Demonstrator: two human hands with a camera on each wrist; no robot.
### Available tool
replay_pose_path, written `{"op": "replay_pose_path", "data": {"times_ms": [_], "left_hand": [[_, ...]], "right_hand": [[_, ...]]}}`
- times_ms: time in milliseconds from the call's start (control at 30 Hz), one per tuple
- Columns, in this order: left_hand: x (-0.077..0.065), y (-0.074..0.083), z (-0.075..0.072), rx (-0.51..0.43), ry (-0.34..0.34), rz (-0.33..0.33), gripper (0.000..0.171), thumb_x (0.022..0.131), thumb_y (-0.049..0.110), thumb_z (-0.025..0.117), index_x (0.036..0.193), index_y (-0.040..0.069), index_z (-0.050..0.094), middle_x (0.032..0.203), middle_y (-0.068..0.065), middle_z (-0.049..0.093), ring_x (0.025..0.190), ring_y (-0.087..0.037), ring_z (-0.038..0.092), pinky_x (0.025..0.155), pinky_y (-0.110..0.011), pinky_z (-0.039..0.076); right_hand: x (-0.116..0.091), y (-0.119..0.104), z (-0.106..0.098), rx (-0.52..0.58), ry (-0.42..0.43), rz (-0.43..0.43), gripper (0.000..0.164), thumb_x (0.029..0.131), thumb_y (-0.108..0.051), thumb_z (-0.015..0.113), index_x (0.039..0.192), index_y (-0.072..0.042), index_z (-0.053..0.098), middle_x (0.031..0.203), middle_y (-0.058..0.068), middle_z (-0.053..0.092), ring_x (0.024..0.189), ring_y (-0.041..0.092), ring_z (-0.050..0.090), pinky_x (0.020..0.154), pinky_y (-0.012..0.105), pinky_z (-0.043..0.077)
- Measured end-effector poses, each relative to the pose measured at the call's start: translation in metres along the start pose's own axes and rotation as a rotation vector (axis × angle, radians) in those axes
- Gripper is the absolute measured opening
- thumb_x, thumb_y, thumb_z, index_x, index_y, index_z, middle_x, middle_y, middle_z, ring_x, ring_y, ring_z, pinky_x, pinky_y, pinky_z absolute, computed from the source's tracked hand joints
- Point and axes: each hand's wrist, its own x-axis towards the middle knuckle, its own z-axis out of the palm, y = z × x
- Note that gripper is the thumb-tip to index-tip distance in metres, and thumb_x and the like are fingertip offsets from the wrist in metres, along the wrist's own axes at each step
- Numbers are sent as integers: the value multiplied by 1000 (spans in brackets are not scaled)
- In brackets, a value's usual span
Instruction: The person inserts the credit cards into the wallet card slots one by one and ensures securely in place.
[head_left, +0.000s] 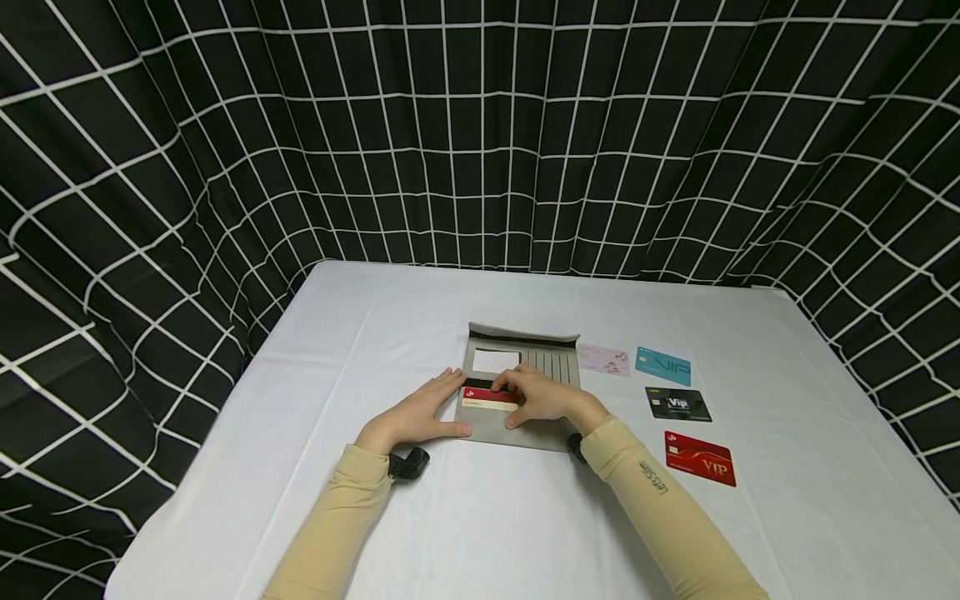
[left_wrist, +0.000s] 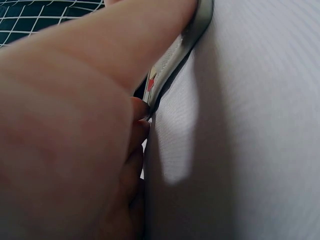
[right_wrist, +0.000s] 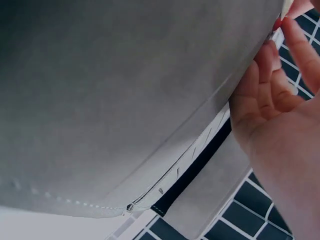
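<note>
A grey wallet [head_left: 491, 427] lies unfolded on the white table in the head view. A red-and-cream card [head_left: 480, 395] sits in its lower part, above the lower panel. My right hand [head_left: 543, 396] reaches over it, bent fingertips at the card's upper edge and thumb lower down on the wallet. Red shows at the fingertips in the right wrist view, where the wallet [right_wrist: 125, 100] fills the left. My left hand [head_left: 420, 412] rests with extended fingers along the wallet's left edge, its thumb at the lower left corner. In the left wrist view, the left hand [left_wrist: 65, 120] hides most of the wallet.
Right of the wallet lie a pale pink card [head_left: 604, 359], a teal VIP card [head_left: 663, 366], a black Vip card [head_left: 678, 404] and a red VIP card [head_left: 700, 457]. A white card [head_left: 495, 360] shows in the wallet's upper part. Black gridded curtain [head_left: 495, 133] surrounds the table.
</note>
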Motion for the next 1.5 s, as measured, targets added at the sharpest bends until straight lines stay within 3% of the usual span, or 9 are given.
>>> {"op": "replay_pose_path", "data": {"times_ms": [167,1500], "left_hand": [[1,-1,0,9,-2,1,91,80,56,63,148,10,24,152,-6,17,139,-18,8,110,-41,15],[0,0,0,9,-14,-2,91,81,56,63,148,9,22,153,-6,15,139,-19,8,110,-42,14]], "right_hand": [[1,-2,0,-10,-20,-3,51,75,-14,78,120,-12,55,104,4,44,95,20,41,81,36,41],[0,-3,0,13,-13,11,39,74,-13,78,110,-18,61,103,5,43,87,20,39,74,34,39]]}}
